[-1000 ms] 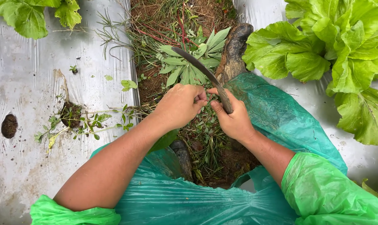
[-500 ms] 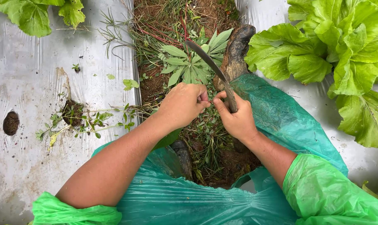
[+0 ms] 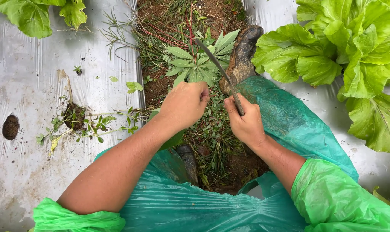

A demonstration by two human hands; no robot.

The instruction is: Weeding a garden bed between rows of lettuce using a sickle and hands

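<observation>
Two bare hands meet over the weedy furrow between two beds covered in silver plastic mulch point(image 3: 36, 56). The right hand point(image 3: 245, 122) is clenched round the handle of a curved knife point(image 3: 218, 68), whose thin dark blade rises up and to the left and ends over a rosette weed point(image 3: 195, 64) with long pale-green leaves. The left hand point(image 3: 185, 103) is balled into a fist just beside the right one, apparently gripping a tuft of low weeds point(image 3: 212, 133), though what its fingers enclose is hidden.

The knife looks light and stiff, with a narrow, worn blade that probably carries a keen inner edge, so the only safe hold is the handle, where the right hand already has it; damp soil could make that grip slippery. The weeds are soft, thin and easily torn; I judge they hold best when bunched low near the roots, since the leaves alone would snap off. The rosette weed sits rooted in dark, crumbly soil point(image 3: 156, 86), just beside a muddy rubber boot point(image 3: 242, 53).

Green plastic rain gear point(image 3: 285, 116) covers the knees and upper arms. Broad lettuce plants point(image 3: 354, 47) grow on the right bed, well apart from the blade, and small weeds sprout from a hole point(image 3: 77, 118) in the left bed
</observation>
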